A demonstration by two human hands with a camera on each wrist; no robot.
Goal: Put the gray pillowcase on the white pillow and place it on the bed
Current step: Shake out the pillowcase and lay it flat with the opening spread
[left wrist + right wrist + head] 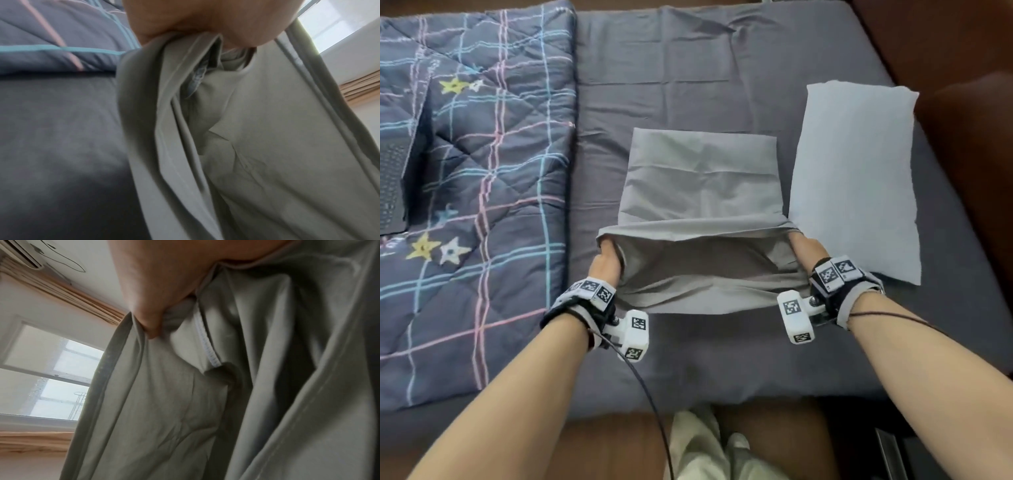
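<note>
The gray pillowcase (702,192) lies on the dark bed sheet (654,85) with its open end toward me. My left hand (606,258) grips the mouth's left corner and my right hand (803,248) grips its right corner; together they hold the upper layer raised, so the mouth gapes. The fingertips are hidden inside the cloth. In the left wrist view the left hand (195,21) bunches pillowcase cloth (257,146). In the right wrist view the right hand (156,288) pinches a fold of the pillowcase (174,402). The white pillow (856,178) lies flat just right of the pillowcase.
A folded quilt (482,171) with coloured lines and stars covers the bed's left side, with a dark laptop (397,178) on it. Brown upholstery (962,51) borders the bed at right. A cable (650,401) trails from my left wrist.
</note>
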